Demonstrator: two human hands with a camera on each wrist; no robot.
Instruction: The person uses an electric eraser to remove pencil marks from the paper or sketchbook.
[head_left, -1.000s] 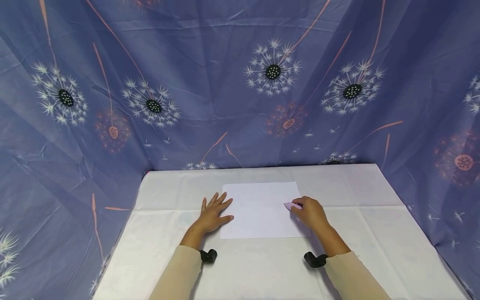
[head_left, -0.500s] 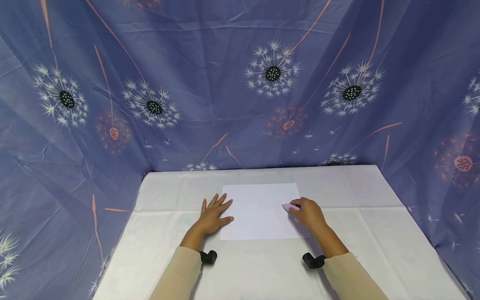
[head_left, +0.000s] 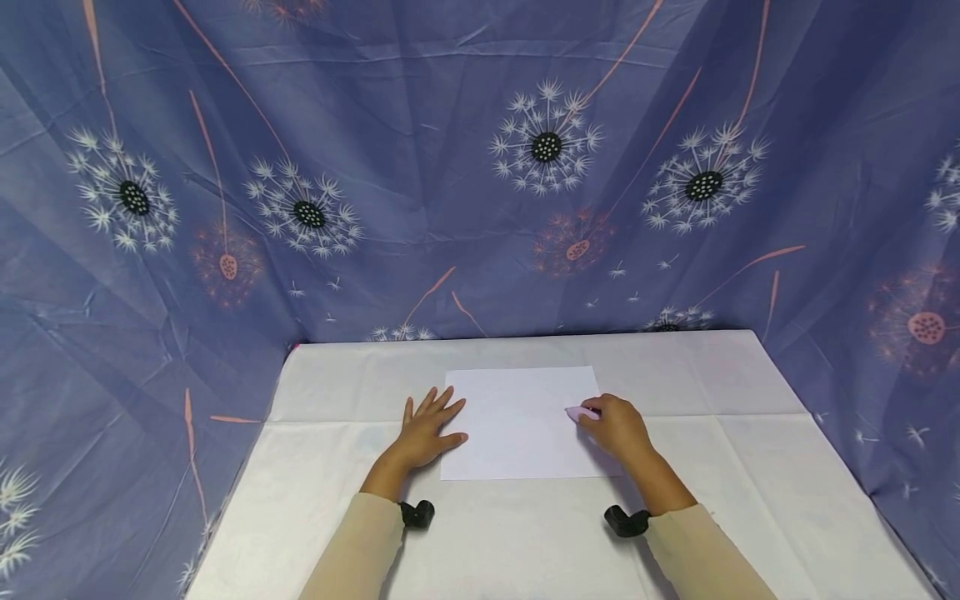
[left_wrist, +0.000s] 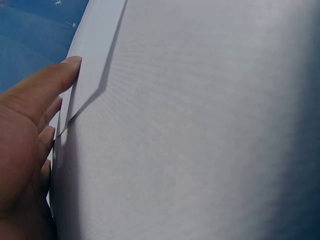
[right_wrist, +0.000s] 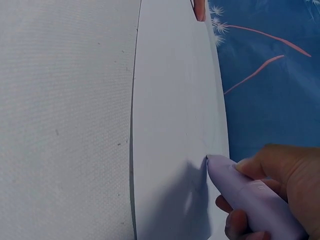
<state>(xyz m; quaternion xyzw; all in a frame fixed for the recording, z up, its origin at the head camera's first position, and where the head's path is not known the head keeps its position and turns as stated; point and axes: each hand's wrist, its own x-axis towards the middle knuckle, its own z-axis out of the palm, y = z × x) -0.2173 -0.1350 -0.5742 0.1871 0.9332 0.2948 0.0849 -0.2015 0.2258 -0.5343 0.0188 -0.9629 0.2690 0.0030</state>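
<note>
A white sheet of paper lies flat in the middle of the table in the head view. My left hand rests spread on its left edge, thumb and fingertips on the paper. In the left wrist view, the thumb of this left hand lies near the sheet's corner. My right hand grips a thick lavender pen-shaped tool over the sheet's right part. The right wrist view shows this tool tilted, its small dark tip at the paper, the thumb along its upper side.
A white cloth with fold creases covers the table. Behind and at both sides hangs a blue curtain with dandelion prints. Black wrist cameras sit at the left cuff and right cuff.
My right hand has shifted slightly left over the paper with the lavender tool. The left hand stays in place on the sheet.
</note>
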